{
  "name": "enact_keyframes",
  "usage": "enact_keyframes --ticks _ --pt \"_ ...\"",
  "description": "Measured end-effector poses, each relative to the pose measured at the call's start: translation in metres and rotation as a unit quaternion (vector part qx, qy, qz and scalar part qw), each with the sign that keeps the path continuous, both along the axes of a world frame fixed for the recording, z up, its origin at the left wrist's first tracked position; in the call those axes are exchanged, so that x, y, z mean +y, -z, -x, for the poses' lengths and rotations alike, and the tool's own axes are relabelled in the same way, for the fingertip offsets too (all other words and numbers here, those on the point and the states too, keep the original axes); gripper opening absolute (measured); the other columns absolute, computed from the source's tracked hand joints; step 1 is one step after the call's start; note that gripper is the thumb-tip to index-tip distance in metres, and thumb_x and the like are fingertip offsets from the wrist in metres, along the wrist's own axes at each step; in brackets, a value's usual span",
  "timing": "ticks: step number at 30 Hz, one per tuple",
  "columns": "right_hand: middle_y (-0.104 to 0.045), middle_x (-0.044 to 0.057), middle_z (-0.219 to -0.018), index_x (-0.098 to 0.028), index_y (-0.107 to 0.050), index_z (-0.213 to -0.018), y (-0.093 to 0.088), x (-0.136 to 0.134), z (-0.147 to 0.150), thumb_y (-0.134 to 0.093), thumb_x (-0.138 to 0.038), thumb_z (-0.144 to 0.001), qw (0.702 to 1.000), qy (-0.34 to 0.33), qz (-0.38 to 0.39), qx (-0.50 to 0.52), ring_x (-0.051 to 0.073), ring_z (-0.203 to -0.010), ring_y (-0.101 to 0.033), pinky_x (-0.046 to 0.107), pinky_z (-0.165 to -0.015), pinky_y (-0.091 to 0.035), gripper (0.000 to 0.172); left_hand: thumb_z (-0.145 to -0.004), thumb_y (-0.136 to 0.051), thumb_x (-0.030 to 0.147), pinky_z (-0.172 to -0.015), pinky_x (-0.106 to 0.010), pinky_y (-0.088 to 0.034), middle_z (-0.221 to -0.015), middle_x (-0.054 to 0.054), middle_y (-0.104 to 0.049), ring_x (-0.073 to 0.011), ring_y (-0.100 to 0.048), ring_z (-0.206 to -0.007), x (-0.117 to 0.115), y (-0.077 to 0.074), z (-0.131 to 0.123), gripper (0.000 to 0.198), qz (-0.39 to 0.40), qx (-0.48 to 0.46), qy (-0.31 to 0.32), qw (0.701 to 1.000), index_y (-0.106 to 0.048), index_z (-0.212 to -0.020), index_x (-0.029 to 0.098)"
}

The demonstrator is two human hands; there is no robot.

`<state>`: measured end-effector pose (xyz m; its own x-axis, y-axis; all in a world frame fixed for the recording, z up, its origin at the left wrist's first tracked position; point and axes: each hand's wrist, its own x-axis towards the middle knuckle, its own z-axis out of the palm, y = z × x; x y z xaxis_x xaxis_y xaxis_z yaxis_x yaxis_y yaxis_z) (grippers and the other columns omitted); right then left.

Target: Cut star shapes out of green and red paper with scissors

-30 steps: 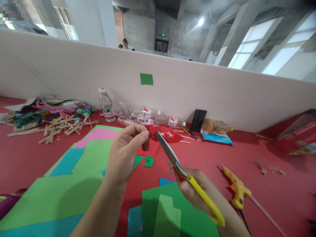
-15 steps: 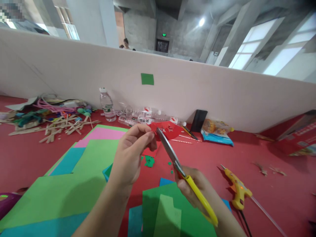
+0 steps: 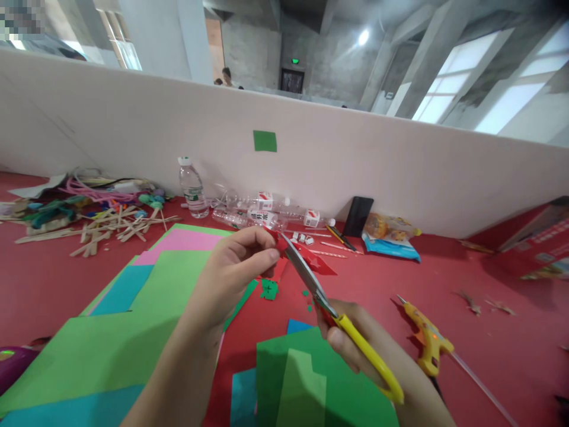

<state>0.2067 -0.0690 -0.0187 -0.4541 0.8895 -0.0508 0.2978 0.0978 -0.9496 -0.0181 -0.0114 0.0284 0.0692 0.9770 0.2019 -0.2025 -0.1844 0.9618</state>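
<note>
My left hand is closed, thumb against fingers, pinching a small piece of red paper. The scissors, with yellow handles, are held in my right hand. Their blades point up and left, the tip at the red paper just beside my left fingertips. Behind the blades lies a pointed red paper piece with a star mark; whether it still joins the pinched piece I cannot tell. Below my left fingers are a green paper scrap with a cut mark and small green bits.
Green sheets spread at left, a dark green sheet in front. A yellow glue gun lies right. Along the white partition are wooden sticks, an upright bottle, lying bottles, a black phone-like slab and snack packets.
The pointed red paper has dropped lower and swung to the right behind the blades, uncovering small white items. My left hand has turned slightly; the scissors have shifted a little right.
</note>
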Motion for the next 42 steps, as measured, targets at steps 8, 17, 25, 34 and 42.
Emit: enact_keyframes --ticks 8,17,25,34,42 --pt "-0.036 -0.008 -0.055 -0.024 -0.04 -0.07 -0.002 0.002 0.004 -0.049 -0.094 -0.083 1.0 0.021 0.008 0.008 0.009 -0.048 -0.03 0.025 -0.046 -0.02 0.072 -0.079 -0.075 0.021 -0.055 -0.022 -0.044 -0.061 0.002 -0.06 -0.0101 -0.053 -0.057 0.003 0.008 0.002 0.009 0.001 -0.009 0.026 1.0 -0.068 -0.074 0.02" --pt "-0.035 -0.009 -0.051 -0.025 -0.039 -0.067 0.002 0.0 0.009 -0.046 -0.095 -0.084 0.999 0.044 -0.018 0.018 0.01 -0.046 -0.029 0.027 -0.047 -0.017 0.072 -0.077 -0.075 0.021 -0.055 -0.023 -0.048 -0.059 0.003 -0.064 -0.0114 -0.059 -0.055 -0.001 0.006 -0.016 0.008 0.002 -0.075 -0.002 0.997 -0.068 -0.073 0.02" --pt "-0.035 -0.008 -0.054 -0.024 -0.04 -0.068 -0.001 0.002 0.007 -0.049 -0.095 -0.082 1.0 0.027 -0.001 0.015 0.01 -0.049 -0.028 0.026 -0.047 -0.017 0.073 -0.076 -0.074 0.017 -0.053 -0.021 -0.045 -0.057 0.004 -0.062 -0.0094 -0.056 -0.053 0.001 0.006 -0.007 0.008 0.002 -0.055 0.024 0.998 -0.069 -0.072 0.02" --pt "-0.034 -0.009 -0.051 -0.024 -0.042 -0.07 0.004 0.0 0.013 -0.047 -0.094 -0.084 0.999 0.046 -0.001 0.014 0.009 -0.046 -0.027 0.026 -0.046 -0.015 0.072 -0.083 -0.075 0.023 -0.055 -0.021 -0.047 -0.059 0.002 -0.065 -0.0101 -0.058 -0.055 0.002 0.011 -0.008 0.01 -0.002 -0.058 0.044 0.997 -0.07 -0.075 0.02" --pt "-0.035 -0.008 -0.051 -0.025 -0.039 -0.068 0.003 0.0 0.012 -0.043 -0.098 -0.081 0.998 0.056 -0.018 -0.002 0.01 -0.047 -0.029 0.027 -0.048 -0.017 0.074 -0.084 -0.073 0.016 -0.057 -0.017 -0.05 -0.062 0.005 -0.066 -0.0076 -0.061 -0.057 -0.002 0.008 -0.015 0.011 -0.042 -0.094 -0.018 0.995 -0.073 -0.075 0.021"
